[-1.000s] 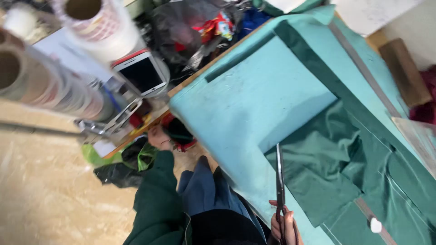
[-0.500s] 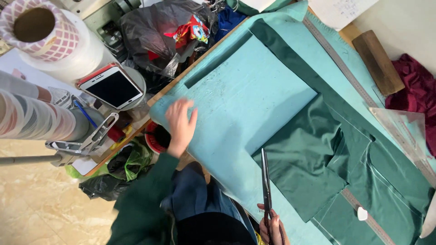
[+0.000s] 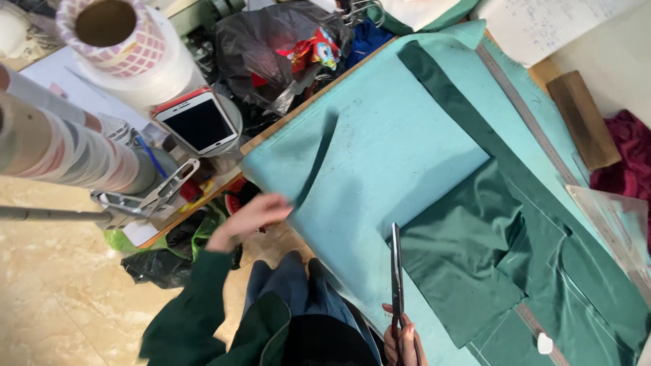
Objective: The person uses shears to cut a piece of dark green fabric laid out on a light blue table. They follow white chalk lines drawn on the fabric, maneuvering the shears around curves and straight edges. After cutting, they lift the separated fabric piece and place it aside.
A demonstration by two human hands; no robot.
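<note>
While our right hand [image 3: 401, 339] grips the closed scissors [image 3: 396, 271] upright beside the dark green fabric [image 3: 468, 251] on the teal table, our left hand [image 3: 252, 213], fingers loosely spread, hovers at its near edge; next we'd steady the cloth.

Beige marble floor [image 3: 47, 298] — cluttered wooden worktable [image 3: 298, 115]
</note>
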